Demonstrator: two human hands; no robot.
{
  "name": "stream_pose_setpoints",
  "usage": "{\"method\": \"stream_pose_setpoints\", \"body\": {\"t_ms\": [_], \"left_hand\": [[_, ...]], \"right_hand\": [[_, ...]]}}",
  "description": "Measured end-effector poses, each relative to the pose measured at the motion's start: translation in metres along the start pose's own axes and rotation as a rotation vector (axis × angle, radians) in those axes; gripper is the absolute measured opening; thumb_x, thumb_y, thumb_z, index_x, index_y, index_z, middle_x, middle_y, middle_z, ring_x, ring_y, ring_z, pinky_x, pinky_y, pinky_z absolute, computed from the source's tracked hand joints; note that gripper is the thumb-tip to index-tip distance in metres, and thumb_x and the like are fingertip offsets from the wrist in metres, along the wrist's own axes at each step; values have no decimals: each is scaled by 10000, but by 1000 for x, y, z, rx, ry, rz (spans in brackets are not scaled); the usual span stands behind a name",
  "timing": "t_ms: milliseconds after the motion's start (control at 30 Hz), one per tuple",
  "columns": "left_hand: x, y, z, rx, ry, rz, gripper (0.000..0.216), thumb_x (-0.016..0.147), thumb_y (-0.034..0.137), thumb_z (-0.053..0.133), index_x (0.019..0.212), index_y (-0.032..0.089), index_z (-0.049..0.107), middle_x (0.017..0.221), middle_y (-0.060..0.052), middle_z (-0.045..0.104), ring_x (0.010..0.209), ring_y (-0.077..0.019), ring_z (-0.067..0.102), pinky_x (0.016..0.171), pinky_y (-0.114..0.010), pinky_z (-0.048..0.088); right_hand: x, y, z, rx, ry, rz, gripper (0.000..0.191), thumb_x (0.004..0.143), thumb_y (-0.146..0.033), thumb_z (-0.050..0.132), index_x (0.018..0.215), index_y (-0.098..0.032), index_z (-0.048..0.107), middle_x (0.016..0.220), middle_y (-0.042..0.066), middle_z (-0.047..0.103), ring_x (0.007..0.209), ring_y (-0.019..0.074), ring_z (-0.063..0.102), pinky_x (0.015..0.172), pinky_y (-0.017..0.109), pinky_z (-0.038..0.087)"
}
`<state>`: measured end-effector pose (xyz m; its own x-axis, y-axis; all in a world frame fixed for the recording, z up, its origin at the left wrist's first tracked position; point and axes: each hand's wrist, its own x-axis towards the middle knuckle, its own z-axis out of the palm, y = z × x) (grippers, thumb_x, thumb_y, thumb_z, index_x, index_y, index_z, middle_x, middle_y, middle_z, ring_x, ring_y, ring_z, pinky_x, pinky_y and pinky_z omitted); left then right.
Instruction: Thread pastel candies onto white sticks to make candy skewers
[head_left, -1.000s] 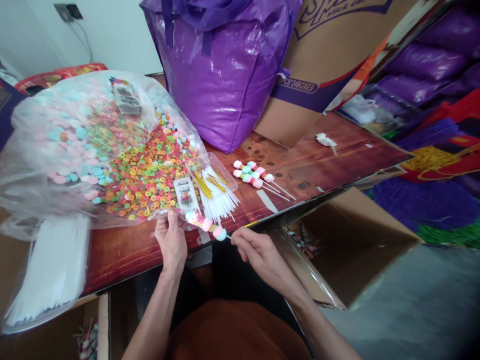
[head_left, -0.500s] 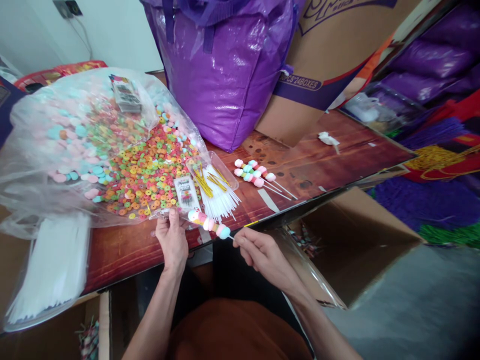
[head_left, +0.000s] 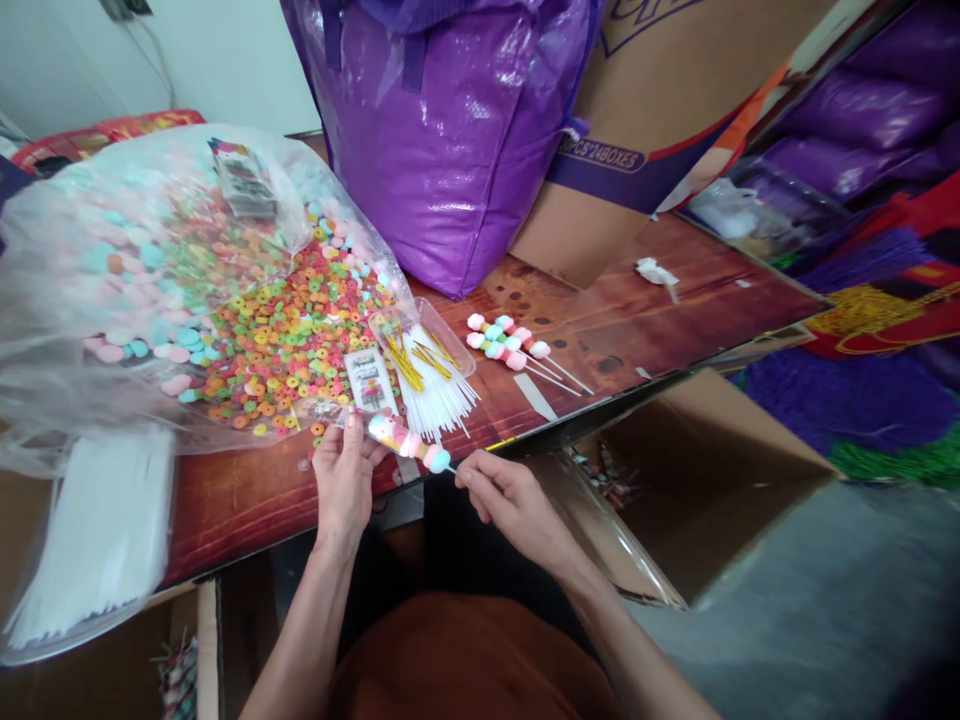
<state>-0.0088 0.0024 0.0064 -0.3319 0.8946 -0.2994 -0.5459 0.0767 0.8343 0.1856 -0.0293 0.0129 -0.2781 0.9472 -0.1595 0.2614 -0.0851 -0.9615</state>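
My right hand (head_left: 501, 490) pinches the white stick of a marshmallow skewer (head_left: 409, 444) with pink, white and blue pieces. My left hand (head_left: 343, 470) is closed at the skewer's far tip, fingers touching the top marshmallow. Both hands hover over the front edge of the brown table (head_left: 247, 495). Just beyond lie a clear packet of white sticks and gold ties (head_left: 431, 375) and a big clear bag of coloured candy rings (head_left: 262, 330). Three finished skewers (head_left: 506, 345) lie to the right.
A purple bag (head_left: 450, 140) and a cardboard box (head_left: 645, 120) stand at the back. An open cardboard box (head_left: 705, 480) sits below the table's right edge. A packet of white sticks (head_left: 90, 540) lies at front left. A paper scrap (head_left: 652, 272) rests at right.
The skewer and both hands have shifted slightly left and toward the table. My left fingers have closed in on the skewer's tip.
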Motion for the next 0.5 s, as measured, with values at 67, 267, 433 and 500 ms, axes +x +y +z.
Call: {"method": "stream_pose_setpoints", "body": {"t_ms": [67, 267, 433, 500], "left_hand": [[-2, 1, -1, 18, -6, -13, 435, 671, 483, 848, 895, 151, 677, 896, -81, 760, 794, -191, 737, 742, -315, 587], [0, 5, -4, 15, 12, -88, 456, 613, 417, 897, 921, 148, 694, 884, -56, 759, 745, -159, 725, 701, -274, 580], [-1, 4, 0, 4, 6, -77, 436, 600, 413, 904, 866, 144, 687, 834, -49, 754, 748, -157, 722, 688, -251, 571], [-2, 2, 1, -12, -8, -71, 419, 614, 405, 899, 873, 153, 686, 853, -47, 757, 766, -158, 725, 715, -259, 575]], "right_hand": [[0, 0, 1, -57, -4, -15, 273, 994, -318, 460, 768, -201, 558, 528, -69, 467, 501, 99, 443, 526, 224, 348], [0, 4, 0, -466, 119, -359, 257, 1013, -242, 456, 789, -210, 579, 643, -18, 560, 579, 124, 469, 617, 268, 363], [2, 7, 9, -678, 190, -611, 289, 997, -139, 451, 737, -211, 554, 603, -14, 536, 537, 131, 399, 609, 307, 310], [0, 6, 15, -629, 212, -548, 270, 1000, -154, 452, 759, -210, 561, 628, -6, 558, 550, 130, 426, 609, 302, 324]]}}
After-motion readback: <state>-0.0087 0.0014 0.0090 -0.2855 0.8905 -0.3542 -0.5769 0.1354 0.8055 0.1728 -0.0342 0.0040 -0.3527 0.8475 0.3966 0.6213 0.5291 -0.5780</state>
